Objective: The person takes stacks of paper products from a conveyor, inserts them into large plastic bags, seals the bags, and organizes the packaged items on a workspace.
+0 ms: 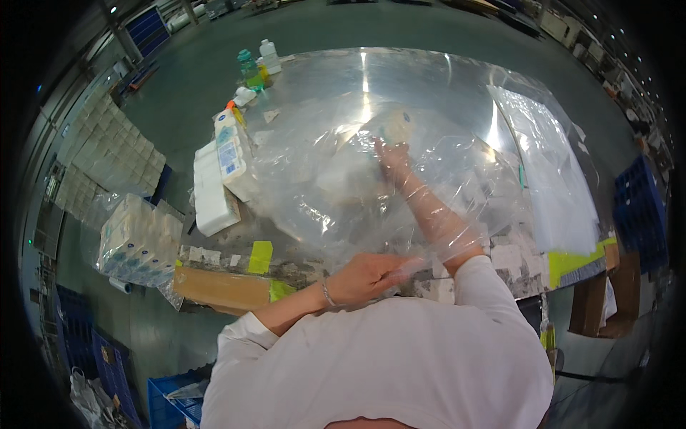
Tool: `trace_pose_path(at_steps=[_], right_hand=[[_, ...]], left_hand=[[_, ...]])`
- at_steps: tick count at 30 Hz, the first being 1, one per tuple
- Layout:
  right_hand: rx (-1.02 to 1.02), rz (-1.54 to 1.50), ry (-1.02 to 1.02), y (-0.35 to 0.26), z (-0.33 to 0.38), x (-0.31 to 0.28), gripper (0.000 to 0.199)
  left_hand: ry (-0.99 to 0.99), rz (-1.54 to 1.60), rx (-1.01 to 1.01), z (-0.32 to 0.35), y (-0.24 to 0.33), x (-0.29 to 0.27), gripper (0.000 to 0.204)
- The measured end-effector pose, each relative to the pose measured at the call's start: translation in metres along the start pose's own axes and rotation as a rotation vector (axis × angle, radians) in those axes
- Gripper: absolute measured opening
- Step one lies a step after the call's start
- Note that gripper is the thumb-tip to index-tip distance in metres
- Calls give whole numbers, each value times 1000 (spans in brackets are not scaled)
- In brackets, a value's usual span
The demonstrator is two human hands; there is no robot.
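A large clear plastic bag (pixel 321 214) spreads over the middle of the metal table, its open end toward me. My left hand (pixel 368 277) is closed on the bag's near edge. My right arm reaches through the opening, so my right hand (pixel 393 159) is inside the bag. Its fingers are apart and partly blurred by the plastic's shine. Just beyond those fingertips, a pale printed pack (pixel 398 127) with a small blue mark shows through the film; whether they touch it I cannot tell.
Printed soft packs (pixel 232 157) and plain white packs (pixel 211 189) stand on the table's left. Bottles (pixel 250 69) are at the far left corner. Flat plastic bags (pixel 550 171) lie on the right. A bagged bundle of packs (pixel 139 239) sits beyond the left edge, near a cardboard piece (pixel 218 287).
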State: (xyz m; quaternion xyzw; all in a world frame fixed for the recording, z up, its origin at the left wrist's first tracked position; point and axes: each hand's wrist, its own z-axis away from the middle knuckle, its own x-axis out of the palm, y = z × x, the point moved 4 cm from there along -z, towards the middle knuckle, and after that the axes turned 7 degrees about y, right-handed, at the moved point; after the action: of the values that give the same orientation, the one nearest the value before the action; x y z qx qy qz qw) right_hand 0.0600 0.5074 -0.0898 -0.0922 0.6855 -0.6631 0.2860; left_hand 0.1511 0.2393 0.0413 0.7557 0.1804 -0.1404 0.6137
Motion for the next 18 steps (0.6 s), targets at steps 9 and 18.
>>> trace_pose_path(at_steps=[9,18], right_hand=[[-597,991,-449,-80,6,87,103],[-1062,1053,-474,-70,-45,147,87]], left_hand=[[130,177,-216,23,-66,-26,32],[61,555,-465,46,-117,-29,30]])
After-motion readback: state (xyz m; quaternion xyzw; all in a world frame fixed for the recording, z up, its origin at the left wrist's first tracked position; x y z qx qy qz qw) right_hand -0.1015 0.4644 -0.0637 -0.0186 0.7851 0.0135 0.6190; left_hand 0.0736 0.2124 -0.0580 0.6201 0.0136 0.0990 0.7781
